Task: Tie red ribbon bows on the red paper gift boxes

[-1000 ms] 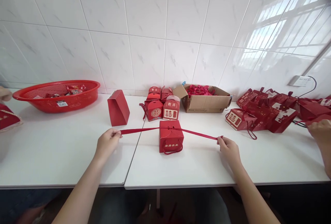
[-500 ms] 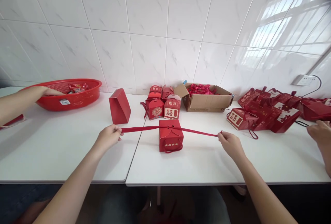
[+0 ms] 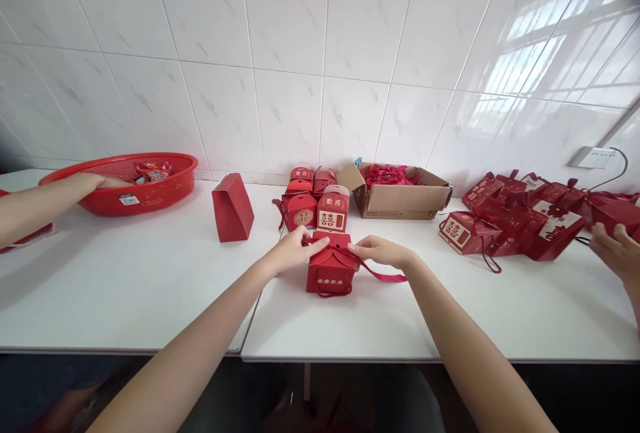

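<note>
Cardboard box (image 3: 332,267) is set upright near the left edge of the desk (image 3: 530,316), lettering toward the front edge. Across it, flat ribbon (image 3: 383,276) is pinched by left hand (image 3: 293,249) and right hand (image 3: 379,251), fingertips closed.

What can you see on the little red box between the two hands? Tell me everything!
The red box looks like cardboard, with curved flaps folded over its top, gold characters on its front and a twisted cord handle hanging there. It stands upright on the white table. A red ribbon crosses its top, where the left hand and right hand are; exact contact is unclear.
</note>
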`<state>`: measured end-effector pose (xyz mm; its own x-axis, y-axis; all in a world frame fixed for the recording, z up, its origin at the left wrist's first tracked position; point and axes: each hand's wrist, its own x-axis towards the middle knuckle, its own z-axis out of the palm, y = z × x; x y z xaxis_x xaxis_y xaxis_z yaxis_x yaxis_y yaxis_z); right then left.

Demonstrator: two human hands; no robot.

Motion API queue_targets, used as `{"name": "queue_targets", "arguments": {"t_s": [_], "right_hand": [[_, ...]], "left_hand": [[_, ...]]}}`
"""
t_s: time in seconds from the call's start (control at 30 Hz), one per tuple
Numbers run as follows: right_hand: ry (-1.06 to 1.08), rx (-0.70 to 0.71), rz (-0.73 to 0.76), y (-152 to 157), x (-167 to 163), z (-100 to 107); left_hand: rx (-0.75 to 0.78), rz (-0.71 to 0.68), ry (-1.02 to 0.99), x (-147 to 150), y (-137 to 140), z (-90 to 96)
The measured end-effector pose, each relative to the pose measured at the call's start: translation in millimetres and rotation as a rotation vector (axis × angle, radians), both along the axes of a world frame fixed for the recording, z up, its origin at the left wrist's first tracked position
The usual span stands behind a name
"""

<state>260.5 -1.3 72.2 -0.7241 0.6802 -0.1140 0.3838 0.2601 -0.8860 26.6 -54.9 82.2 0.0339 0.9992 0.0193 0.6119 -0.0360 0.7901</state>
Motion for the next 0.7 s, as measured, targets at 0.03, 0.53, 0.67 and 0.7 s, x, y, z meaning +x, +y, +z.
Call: {"name": "queue_targets", "arguments": {"t_s": [0.03,0.53,0.67,0.7], "right_hand": [[0.053,-0.043,0.049,4,-1,-2],[0.717,-0.350,0.065,1,10,-17],[0.760,-0.392,0.058,-5,11,-13],[0.763,-0.396,0.046,-6,11,-13]], "left_hand": [[-0.022,-0.018,-0.022,0,2,-1.0],[0.045,0.032,-0.038,13,-7,-12.5],[-0.016,0.025,0.055,11,-8,-4.0],[0.018,0.036,0.076,12,-9,-0.8]]}}
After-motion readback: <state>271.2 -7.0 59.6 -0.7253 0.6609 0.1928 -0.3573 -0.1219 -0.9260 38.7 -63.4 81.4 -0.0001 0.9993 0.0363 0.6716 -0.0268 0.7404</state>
